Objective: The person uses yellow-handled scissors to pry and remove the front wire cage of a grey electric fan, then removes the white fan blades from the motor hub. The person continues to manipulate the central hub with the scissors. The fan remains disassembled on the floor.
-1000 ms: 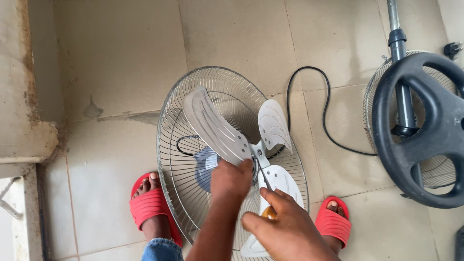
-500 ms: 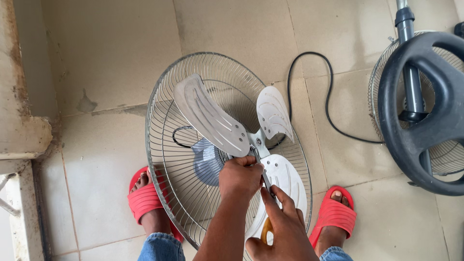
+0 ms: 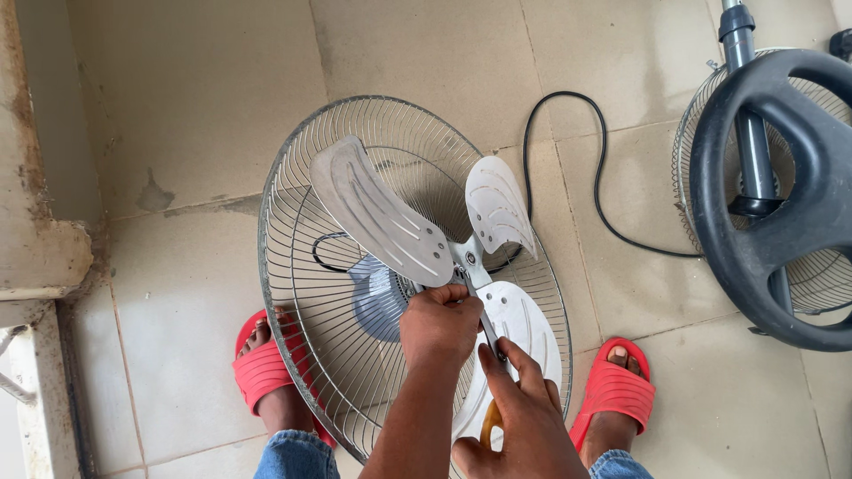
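Metal fan blades (image 3: 390, 217) sit inside a wire guard (image 3: 293, 266). Left hand (image 3: 441, 326), fingers curled shut, grips the blade hub. Right hand (image 3: 524, 417), fingers wrapped closed, holds a yellow-handled screwdriver (image 3: 487, 355) angled up to the hub.

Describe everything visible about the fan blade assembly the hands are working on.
The fan blade assembly has three pale grey, ribbed, metal-looking blades on a small central hub, sitting inside a round wire guard tilted up from the tiled floor. The left hand grips at the hub; the right hand holds a yellow-handled screwdriver pointed at it.
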